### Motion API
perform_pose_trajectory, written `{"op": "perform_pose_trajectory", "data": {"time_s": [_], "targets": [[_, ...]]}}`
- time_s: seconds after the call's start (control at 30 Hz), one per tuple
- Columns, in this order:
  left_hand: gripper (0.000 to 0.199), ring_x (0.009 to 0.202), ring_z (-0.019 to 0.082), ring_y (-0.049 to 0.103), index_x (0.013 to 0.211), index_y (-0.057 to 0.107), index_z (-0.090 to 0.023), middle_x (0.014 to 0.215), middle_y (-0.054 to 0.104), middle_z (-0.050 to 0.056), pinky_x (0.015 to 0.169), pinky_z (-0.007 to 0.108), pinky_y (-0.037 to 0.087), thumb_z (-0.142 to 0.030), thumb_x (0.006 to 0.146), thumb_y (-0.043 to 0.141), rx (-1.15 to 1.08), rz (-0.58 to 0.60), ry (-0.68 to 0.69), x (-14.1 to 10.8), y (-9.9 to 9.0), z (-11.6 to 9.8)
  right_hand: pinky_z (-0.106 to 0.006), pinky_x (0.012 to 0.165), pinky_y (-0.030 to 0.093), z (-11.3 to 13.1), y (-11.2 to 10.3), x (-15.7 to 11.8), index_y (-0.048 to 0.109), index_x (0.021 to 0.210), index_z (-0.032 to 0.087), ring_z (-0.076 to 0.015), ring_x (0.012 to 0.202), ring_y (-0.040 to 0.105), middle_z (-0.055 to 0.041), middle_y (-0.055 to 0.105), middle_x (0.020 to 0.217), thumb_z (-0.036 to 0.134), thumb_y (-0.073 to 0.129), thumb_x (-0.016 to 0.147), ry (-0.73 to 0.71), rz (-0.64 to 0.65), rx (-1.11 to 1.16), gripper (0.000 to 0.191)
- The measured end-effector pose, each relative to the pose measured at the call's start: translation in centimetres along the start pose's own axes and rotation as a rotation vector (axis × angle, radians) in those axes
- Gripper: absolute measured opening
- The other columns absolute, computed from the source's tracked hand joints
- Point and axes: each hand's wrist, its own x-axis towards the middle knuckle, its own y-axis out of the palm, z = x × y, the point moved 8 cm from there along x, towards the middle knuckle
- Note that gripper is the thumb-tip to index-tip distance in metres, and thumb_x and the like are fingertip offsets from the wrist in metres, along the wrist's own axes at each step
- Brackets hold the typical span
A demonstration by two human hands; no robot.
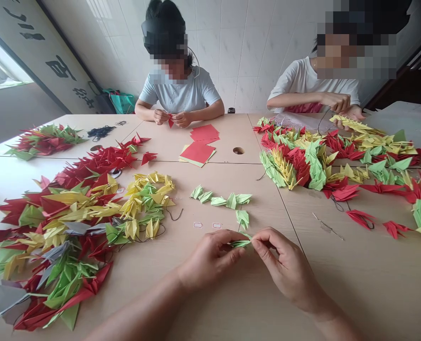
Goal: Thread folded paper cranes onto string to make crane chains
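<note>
Green crane [240, 243] pinched narrowly between the fingertips of left hand [208, 260] and right hand [284, 265], held steady, with more green cranes [220, 199] lying just beyond the grip.

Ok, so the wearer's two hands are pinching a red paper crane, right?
Colour's wrong. The head view shows that the crane pinched by the left hand and right hand is pale green, not red. The rest stands: both hands are pinching it.
</note>
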Motion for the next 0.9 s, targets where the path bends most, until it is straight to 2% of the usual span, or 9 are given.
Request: {"op": "perform_pose_trajectory", "data": {"time_s": [0.17,0.3,0.53,0.73,0.9], "targets": [[0.036,0.073,0.013,0.055,0.117,0.048,-0.018,0.077,0.059,0.002,0.072,0.028,0.044,-0.037,0.087,0.051,-0.285,-0.001,-0.057,0.1,0.2,0.9,-0.022,0.059,0.042,-0.4,0.1,-0.2,0.051,0.077,0.023,-0.0142,0.064,0.051,0.0014,0.053,0.069,0.034,0.043,0.092,0.053,0.032,0.081,0.02],[0.035,0.067,0.011,0.052,0.112,0.045,-0.018,0.073,0.056,0.0,0.066,0.026,0.043,-0.039,0.085,0.054,-0.383,0.016,-0.077,0.2,0.3,0.9,-0.022,0.054,0.041,-0.7,-0.2,-0.1,0.051,0.075,0.022,-0.0134,0.06,0.048,0.0022,0.05,0.065,0.036,0.044,0.09,0.082,0.007,0.097,0.022],[0.026,0.069,0.011,0.05,0.098,0.048,-0.016,0.078,0.057,0.003,0.063,0.023,0.039,-0.039,0.086,0.052,-0.322,0.069,-0.058,0.0,0.6,0.6,-0.023,0.054,0.042,-1.6,-1.7,0.1,0.053,0.075,0.021,-0.0136,0.059,0.049,0.0016,0.05,0.062,0.042,0.048,0.088,0.145,-0.113,0.192,0.025],[0.024,0.073,0.012,0.049,0.094,0.051,-0.015,0.08,0.055,0.003,0.067,0.025,0.039,-0.039,0.087,0.051,-0.242,0.01,-0.021,0.2,0.1,0.0,-0.023,0.051,0.041,-2.5,-1.4,0.0,0.057,0.081,0.02,-0.0125,0.057,0.048,-0.0002,0.055,0.064,0.042,0.05,0.087,0.223,-0.12,0.476,0.024],[0.024,0.065,0.01,0.043,0.088,0.053,-0.015,0.072,0.05,0.0,0.061,0.022,0.037,-0.039,0.086,0.051,-0.151,-0.017,0.01,0.2,-0.2,-0.4,-0.024,0.05,0.044,-2.6,-0.9,-0.1,0.055,0.079,0.021,-0.013,0.06,0.057,-0.006,0.065,0.087,0.042,0.056,0.083,0.329,-0.112,0.788,0.022]]}}
